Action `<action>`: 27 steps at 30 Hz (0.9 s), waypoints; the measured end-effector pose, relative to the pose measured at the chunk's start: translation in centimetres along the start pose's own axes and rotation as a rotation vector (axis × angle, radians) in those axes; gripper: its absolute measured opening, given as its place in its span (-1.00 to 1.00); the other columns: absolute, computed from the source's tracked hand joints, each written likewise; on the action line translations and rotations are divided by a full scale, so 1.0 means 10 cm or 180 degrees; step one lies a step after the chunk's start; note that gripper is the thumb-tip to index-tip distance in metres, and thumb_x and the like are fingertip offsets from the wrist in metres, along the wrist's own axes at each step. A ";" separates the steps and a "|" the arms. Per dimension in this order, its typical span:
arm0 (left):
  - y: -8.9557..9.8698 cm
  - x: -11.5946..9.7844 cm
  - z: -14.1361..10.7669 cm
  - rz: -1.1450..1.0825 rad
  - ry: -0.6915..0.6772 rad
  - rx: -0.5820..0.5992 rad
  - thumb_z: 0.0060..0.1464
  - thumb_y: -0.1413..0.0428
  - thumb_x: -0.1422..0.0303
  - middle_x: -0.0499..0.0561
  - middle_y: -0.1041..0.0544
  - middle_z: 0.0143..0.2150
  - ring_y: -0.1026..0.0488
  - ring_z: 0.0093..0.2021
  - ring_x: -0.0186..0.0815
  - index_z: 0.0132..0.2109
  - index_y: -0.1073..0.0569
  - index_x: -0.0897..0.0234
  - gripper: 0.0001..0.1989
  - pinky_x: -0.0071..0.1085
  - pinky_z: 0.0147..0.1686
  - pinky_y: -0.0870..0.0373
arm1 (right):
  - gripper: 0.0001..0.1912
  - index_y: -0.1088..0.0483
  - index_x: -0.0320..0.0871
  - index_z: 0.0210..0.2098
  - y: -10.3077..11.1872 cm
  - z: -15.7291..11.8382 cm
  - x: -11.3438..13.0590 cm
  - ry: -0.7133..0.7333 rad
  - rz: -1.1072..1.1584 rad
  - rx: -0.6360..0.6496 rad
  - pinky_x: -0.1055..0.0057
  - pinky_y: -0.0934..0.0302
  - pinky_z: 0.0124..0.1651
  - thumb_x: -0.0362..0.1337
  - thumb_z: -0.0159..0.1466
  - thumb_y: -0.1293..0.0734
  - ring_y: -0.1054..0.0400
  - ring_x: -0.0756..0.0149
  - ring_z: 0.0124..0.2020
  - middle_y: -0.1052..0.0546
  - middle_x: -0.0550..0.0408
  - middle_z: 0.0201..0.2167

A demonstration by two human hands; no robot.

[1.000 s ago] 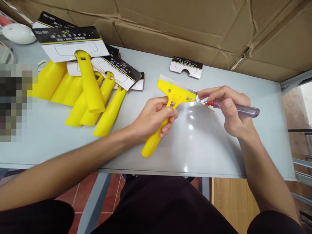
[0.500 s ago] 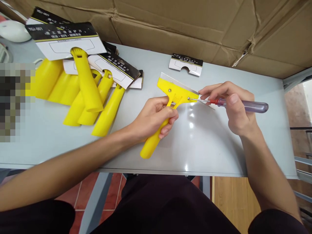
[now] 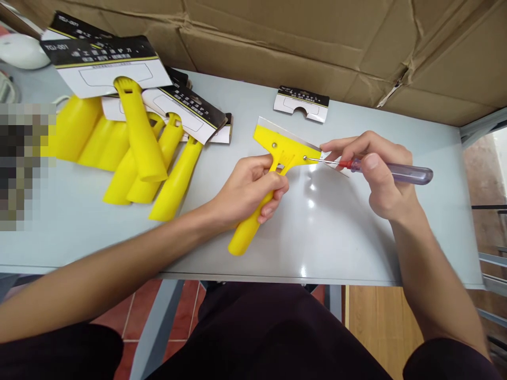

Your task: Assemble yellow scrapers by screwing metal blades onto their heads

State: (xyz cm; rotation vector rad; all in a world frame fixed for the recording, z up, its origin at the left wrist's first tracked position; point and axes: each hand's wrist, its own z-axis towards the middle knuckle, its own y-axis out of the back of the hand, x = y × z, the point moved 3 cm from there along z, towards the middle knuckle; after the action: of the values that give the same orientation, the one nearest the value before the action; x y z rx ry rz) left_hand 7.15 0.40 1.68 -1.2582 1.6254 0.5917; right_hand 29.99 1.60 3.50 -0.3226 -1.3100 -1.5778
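My left hand [image 3: 257, 190] is wrapped round the handle of a yellow scraper [image 3: 246, 232], with its wide head pointing up and away from me. A metal blade [image 3: 289, 133] runs along the head's far edge, and two screws show on its face. In my right hand [image 3: 382, 174] is a screwdriver [image 3: 410, 173] with a clear purplish handle and a red collar. Its thin shaft reaches left, and the tip meets the right screw [image 3: 304, 158]. My right fingertips are close to the blade's right end; whether they touch it I cannot tell.
Several yellow scrapers [image 3: 142, 142] with black-and-white header cards [image 3: 106, 66] lie piled at the left. A loose folded card [image 3: 301, 104] lies beyond my hands. Cardboard [image 3: 285, 42] lines the back of the grey table [image 3: 336, 248]. A white mouse [image 3: 24, 51] is at far left.
Almost nothing differs. The scraper and screwdriver appear shifted very slightly left, and the tip is still at the right screw.
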 end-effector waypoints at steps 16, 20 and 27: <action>0.01 0.03 0.01 0.0045 -0.0018 -0.0036 0.03 -0.14 0.44 -0.17 -0.30 -0.68 -0.21 -0.74 -0.47 -0.47 -0.29 0.20 -0.81 -0.50 -0.74 -0.19 | -0.74 -0.39 0.03 -0.34 0.05 0.03 0.23 0.0355 -0.0333 -0.0940 0.14 -0.39 -0.39 -0.08 0.31 -0.53 -0.51 0.16 -0.38 -0.59 0.11 -0.38; 0.01 0.05 0.02 0.0070 0.0025 -0.0059 0.06 -0.15 0.44 -0.18 -0.29 -0.67 -0.22 -0.73 -0.47 -0.46 -0.29 0.19 -0.80 -0.49 -0.74 -0.20 | -0.75 -0.45 0.06 -0.28 0.10 -0.01 0.33 0.0399 -0.0834 -0.1271 0.12 -0.42 -0.42 -0.14 0.25 -0.59 -0.54 0.11 -0.39 -0.62 0.13 -0.38; 0.00 0.08 0.03 -0.0214 0.0194 -0.0181 0.10 -0.14 0.43 -0.19 -0.30 -0.65 -0.20 -0.73 -0.49 -0.43 -0.29 0.20 -0.81 -0.50 -0.74 -0.15 | -0.81 -0.41 0.07 -0.28 0.05 -0.02 0.30 0.0951 -0.1300 -0.1078 0.14 -0.33 -0.48 -0.18 0.31 -0.52 -0.51 0.12 -0.45 -0.60 0.16 -0.44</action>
State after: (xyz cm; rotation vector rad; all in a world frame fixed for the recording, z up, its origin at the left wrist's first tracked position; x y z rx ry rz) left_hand 7.22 0.27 0.81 -1.3789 1.6194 0.5663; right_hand 29.12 -0.10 5.84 -0.0173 -0.9103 -2.1071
